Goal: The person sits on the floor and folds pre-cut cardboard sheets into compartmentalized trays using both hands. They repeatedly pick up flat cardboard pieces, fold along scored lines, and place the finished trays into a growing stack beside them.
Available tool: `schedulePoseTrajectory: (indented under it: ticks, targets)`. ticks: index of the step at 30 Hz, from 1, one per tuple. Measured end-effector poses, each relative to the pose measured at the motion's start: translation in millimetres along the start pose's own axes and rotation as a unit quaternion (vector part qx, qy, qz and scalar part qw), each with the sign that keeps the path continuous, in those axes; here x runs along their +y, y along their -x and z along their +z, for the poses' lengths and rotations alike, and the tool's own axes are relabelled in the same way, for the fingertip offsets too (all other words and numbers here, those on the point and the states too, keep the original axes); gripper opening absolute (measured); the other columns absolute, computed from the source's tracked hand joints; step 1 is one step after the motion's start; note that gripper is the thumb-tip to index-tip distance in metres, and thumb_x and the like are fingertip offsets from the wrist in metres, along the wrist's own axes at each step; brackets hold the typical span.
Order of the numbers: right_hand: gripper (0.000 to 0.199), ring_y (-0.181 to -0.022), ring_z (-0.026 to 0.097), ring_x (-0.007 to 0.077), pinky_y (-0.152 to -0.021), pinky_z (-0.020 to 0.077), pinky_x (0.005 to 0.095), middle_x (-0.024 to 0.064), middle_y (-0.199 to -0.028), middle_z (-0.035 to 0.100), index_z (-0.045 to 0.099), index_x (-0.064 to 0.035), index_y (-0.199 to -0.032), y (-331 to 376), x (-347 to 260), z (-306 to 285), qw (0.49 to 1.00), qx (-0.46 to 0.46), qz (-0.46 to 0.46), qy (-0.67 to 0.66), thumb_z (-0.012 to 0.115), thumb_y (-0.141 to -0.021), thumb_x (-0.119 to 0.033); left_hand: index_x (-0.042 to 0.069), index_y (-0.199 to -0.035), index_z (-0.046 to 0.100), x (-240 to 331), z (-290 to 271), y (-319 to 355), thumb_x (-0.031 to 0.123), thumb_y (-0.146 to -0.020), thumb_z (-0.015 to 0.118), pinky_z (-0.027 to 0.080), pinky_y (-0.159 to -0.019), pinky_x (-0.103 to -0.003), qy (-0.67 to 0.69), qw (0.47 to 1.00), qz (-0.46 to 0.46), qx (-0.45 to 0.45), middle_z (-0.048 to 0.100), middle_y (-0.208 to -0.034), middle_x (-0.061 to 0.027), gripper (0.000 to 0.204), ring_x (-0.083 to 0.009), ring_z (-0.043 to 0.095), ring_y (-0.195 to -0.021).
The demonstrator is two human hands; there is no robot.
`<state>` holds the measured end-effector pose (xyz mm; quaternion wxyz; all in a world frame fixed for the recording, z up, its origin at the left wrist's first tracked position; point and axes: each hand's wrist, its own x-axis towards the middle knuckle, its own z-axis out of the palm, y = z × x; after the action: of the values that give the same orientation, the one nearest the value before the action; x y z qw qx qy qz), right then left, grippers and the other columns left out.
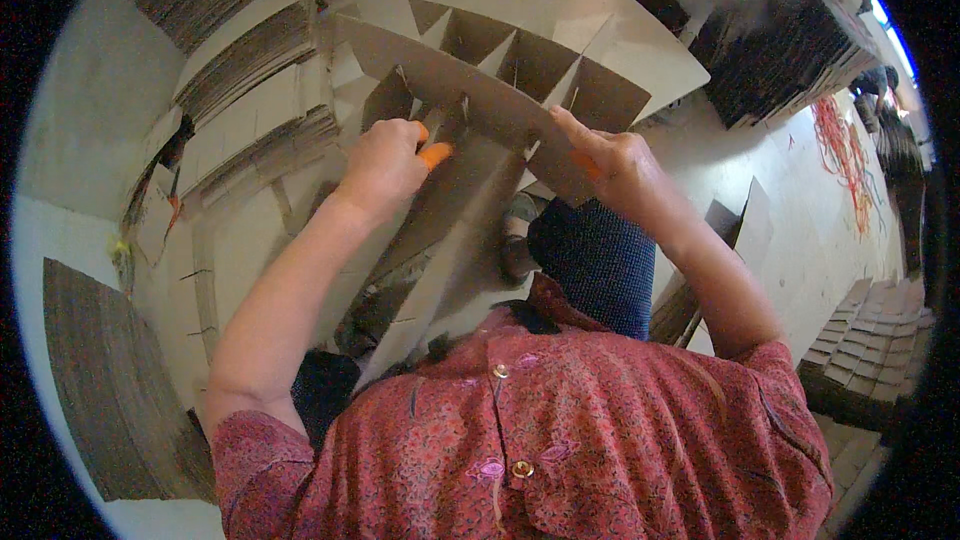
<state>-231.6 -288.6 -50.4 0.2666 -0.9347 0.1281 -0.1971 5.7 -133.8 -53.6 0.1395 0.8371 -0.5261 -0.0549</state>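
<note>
Head view: Beyond your red patterned shirt (430, 440), your right hand (625, 165) pinches the near right end of a long cardboard strip (485, 100); your left hand (385, 168) curls beside it, its hold impossible to tell. The strip lies in a divider grid (610, 88), its long axis running far left to near right. Likely light, stiff and prone to creasing at slots, it suits holding by unslotted edges. Far right stands a dark cardboard stack (780, 60).

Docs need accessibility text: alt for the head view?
The right hand of a person in a red patterned shirt grips a cardboard divider grid, with the left hand at its near side; both wear orange finger covers. Stacked cardboard stands left and right.
</note>
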Motion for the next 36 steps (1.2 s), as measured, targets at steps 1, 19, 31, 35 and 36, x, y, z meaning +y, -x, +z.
schedulePoseTrajectory:
  ticks: [1,19,31,35,36]
  targets:
    - [0.055,-0.086,0.062,0.0391,-0.073,0.0507,0.0389,0.0242,-0.097,0.062,0.047,-0.0073,-0.130,0.1,0.9,2.1,1.000,0.003,-0.005,-0.003,0.059,-0.078,0.004,0.002,-0.078,0.065,1.7,-6.2,-1.1,0.032,-0.076,0.071,0.049,-0.066,-0.046,0.016,0.998,-0.012,0.052,0.064,-0.079,-0.0203,0.031,-0.0376,0.062,-0.075]
    - [0.057,-0.077,0.063,0.0385,-0.069,0.0493,0.0406,0.0251,-0.089,0.062,0.046,-0.0149,-0.133,-32.2,-13.0,19.9,0.997,-0.010,0.011,0.075,0.054,-0.079,0.003,-0.003,-0.070,0.057,-102.3,-33.5,-34.6,0.025,-0.077,0.070,0.042,-0.053,-0.035,0.120,0.990,-0.073,-0.004,0.053,-0.056,-0.0118,0.032,-0.0209,0.053,-0.052]
    - [0.058,-0.065,0.062,0.0374,-0.061,0.0476,0.0425,0.0242,-0.075,0.059,0.049,-0.0172,-0.131,-75.4,13.0,56.1,0.994,-0.029,0.003,0.107,0.055,-0.077,0.002,0.010,-0.118,0.055,-281.0,3.5,-19.5,0.033,-0.084,0.062,0.049,-0.076,-0.045,-0.270,0.926,0.010,0.264,0.064,-0.097,-0.0193,0.041,-0.0358,0.061,-0.091]
    - [0.056,-0.072,0.062,0.0385,-0.066,0.0496,0.0432,0.0234,-0.080,0.061,0.048,-0.0155,-0.131,-78.5,48.2,53.3,0.996,0.022,-0.024,0.081,0.056,-0.078,0.000,0.014,-0.118,0.056,-272.8,-8.7,-35.2,0.027,-0.087,0.057,0.047,-0.079,-0.045,-0.178,0.973,-0.126,0.075,0.064,-0.096,-0.0191,0.034,-0.0360,0.060,-0.091]
    - [0.053,-0.074,0.062,0.0387,-0.066,0.0502,0.0436,0.0224,-0.083,0.062,0.048,-0.0148,-0.130,-79.9,54.1,52.8,0.995,0.035,-0.046,0.084,0.057,-0.079,-0.003,0.015,-0.117,0.057,-270.5,-12.8,-36.2,0.026,-0.087,0.056,0.047,-0.078,-0.045,-0.153,0.973,-0.159,0.072,0.065,-0.096,-0.0181,0.032,-0.0353,0.061,-0.089]
